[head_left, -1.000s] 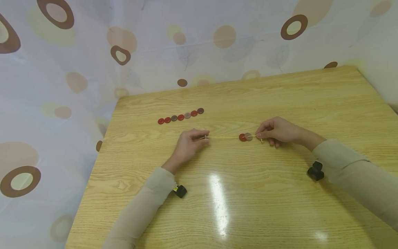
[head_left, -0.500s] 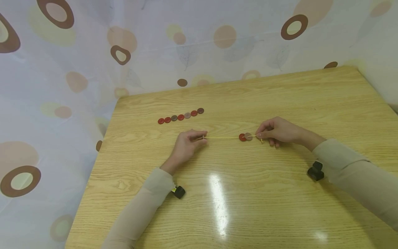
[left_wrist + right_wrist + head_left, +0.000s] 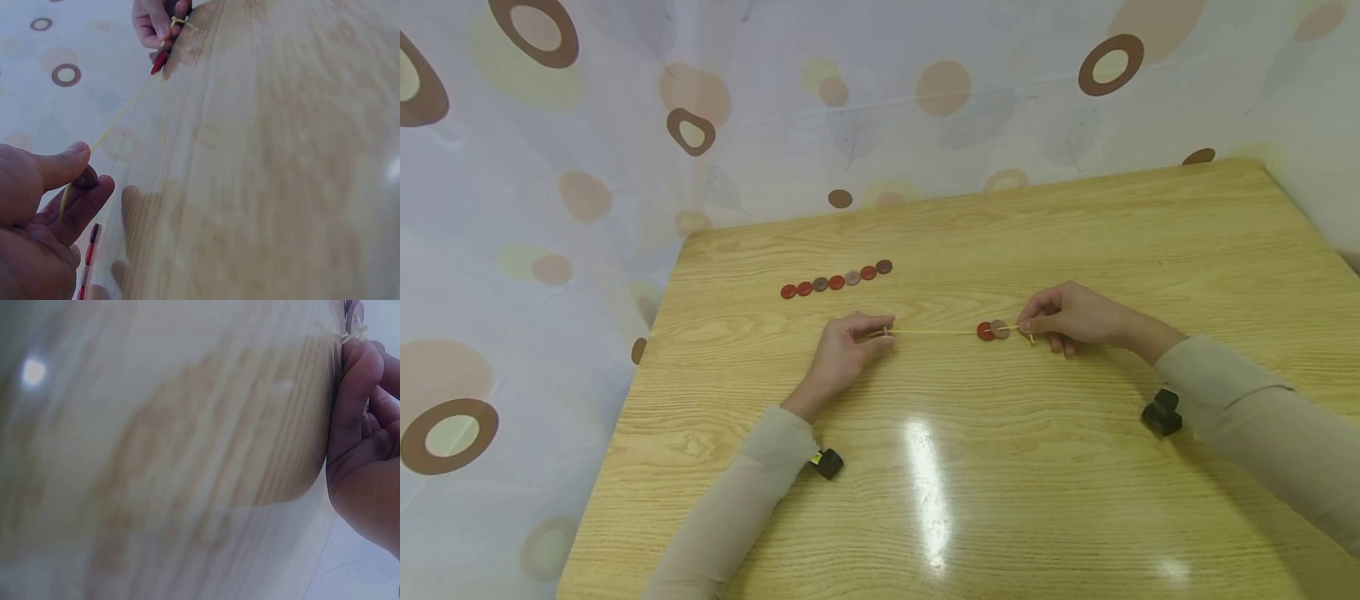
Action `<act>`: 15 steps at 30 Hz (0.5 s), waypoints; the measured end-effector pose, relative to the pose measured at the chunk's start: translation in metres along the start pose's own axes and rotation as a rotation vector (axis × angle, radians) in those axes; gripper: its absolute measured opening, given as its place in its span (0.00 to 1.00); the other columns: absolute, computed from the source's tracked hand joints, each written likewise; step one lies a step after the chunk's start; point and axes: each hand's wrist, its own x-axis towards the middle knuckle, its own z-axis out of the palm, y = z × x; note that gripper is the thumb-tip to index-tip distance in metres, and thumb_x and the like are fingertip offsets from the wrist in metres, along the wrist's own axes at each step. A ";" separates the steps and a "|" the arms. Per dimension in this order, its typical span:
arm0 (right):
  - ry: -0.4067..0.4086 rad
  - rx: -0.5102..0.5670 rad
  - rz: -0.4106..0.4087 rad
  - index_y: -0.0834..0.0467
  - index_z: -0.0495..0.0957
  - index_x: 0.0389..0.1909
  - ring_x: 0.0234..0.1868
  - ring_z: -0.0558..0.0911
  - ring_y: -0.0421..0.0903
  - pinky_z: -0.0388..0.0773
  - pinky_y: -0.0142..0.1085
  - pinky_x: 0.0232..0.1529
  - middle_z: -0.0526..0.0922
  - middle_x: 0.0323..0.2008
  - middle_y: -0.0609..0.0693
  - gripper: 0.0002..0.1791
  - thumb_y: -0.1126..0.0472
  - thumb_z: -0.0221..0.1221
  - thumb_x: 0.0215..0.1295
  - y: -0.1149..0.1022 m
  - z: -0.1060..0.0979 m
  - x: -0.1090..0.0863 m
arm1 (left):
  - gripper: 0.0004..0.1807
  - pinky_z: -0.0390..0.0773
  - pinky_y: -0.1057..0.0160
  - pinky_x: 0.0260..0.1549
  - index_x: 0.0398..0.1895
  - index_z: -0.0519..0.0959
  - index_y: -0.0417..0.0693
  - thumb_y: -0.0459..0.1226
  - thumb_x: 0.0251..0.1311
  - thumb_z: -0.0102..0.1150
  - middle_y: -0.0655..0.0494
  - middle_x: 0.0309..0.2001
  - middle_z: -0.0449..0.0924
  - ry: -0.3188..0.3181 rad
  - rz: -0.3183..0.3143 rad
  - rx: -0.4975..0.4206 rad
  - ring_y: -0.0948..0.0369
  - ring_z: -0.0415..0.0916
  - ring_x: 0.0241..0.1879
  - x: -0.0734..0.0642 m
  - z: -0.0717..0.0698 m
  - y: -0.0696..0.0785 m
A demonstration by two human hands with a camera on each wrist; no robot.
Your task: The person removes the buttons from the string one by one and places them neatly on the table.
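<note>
A yellow string stretches taut between my two hands over the wooden table. My left hand pinches a brown button threaded on it, between thumb and fingers. At the string's other end, my right hand holds it between thumb and forefinger, with a knotted tail poking out past the fingertips. Right beside those fingertips, a red button and a pinkish-brown button sit on the string, overlapping each other.
Behind my left hand, several red, brown and pinkish buttons lie in a slanting row on the wooden table. A patterned curtain hangs along the table's back and left edges. Each sleeve carries a small black device at the wrist.
My left hand has drifted a little left with its button, so the stretch of string up to the red button has grown longer. My right hand and the two buttons beside it have stayed put.
</note>
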 end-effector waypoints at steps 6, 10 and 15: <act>0.001 -0.002 0.001 0.64 0.82 0.46 0.18 0.76 0.44 0.79 0.36 0.19 0.78 0.21 0.54 0.12 0.58 0.61 0.73 0.000 0.000 0.000 | 0.18 0.80 0.61 0.51 0.54 0.84 0.38 0.29 0.61 0.68 0.46 0.46 0.84 0.001 -0.013 0.002 0.55 0.81 0.49 -0.001 -0.003 0.001; 0.002 -0.006 -0.005 0.64 0.82 0.48 0.19 0.76 0.44 0.79 0.36 0.19 0.79 0.22 0.54 0.13 0.57 0.61 0.73 0.001 0.000 0.000 | 0.18 0.81 0.61 0.51 0.55 0.83 0.38 0.30 0.61 0.68 0.46 0.46 0.84 0.002 -0.012 0.001 0.55 0.81 0.49 -0.002 -0.005 0.001; 0.003 -0.006 -0.005 0.64 0.82 0.47 0.19 0.76 0.44 0.79 0.37 0.19 0.79 0.21 0.54 0.13 0.57 0.61 0.73 0.000 0.000 0.001 | 0.17 0.81 0.61 0.51 0.54 0.83 0.37 0.29 0.60 0.69 0.45 0.46 0.85 0.014 -0.004 -0.003 0.54 0.81 0.49 -0.003 -0.007 -0.001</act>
